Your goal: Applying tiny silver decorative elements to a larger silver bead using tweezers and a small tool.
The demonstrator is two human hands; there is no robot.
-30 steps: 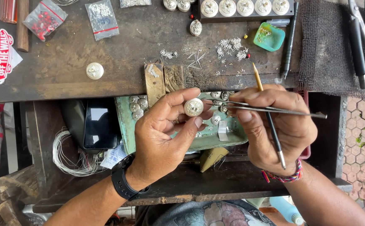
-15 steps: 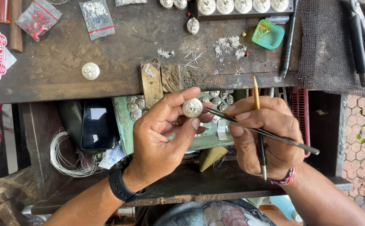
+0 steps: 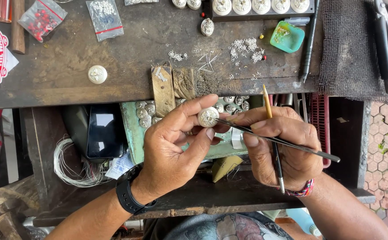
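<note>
My left hand [image 3: 176, 146] pinches a small round silver ornament [image 3: 208, 117] between thumb and fingertips, just below the front edge of the dark wooden workbench [image 3: 91, 49]. My right hand [image 3: 283, 146] grips thin black tweezers [image 3: 274, 140], whose tips touch the ornament's right side. A thin brush with a yellow handle [image 3: 268, 104] is tucked in the same hand. A black watch [image 3: 127, 195] sits on my left wrist.
Under the hands a green tray [image 3: 134, 133] holds several silver ornaments. Silver wire bits [image 3: 245, 46], a teal dish [image 3: 287, 38], bead bags [image 3: 40, 20], one ornament [image 3: 97, 74], pliers [image 3: 383, 44] on mesh, a phone [image 3: 105, 133] and a wire coil [image 3: 71, 164] lie around.
The tweezers have tilted and their tips have come onto the ornament. My right hand has shifted slightly toward the left hand, which stays put.
</note>
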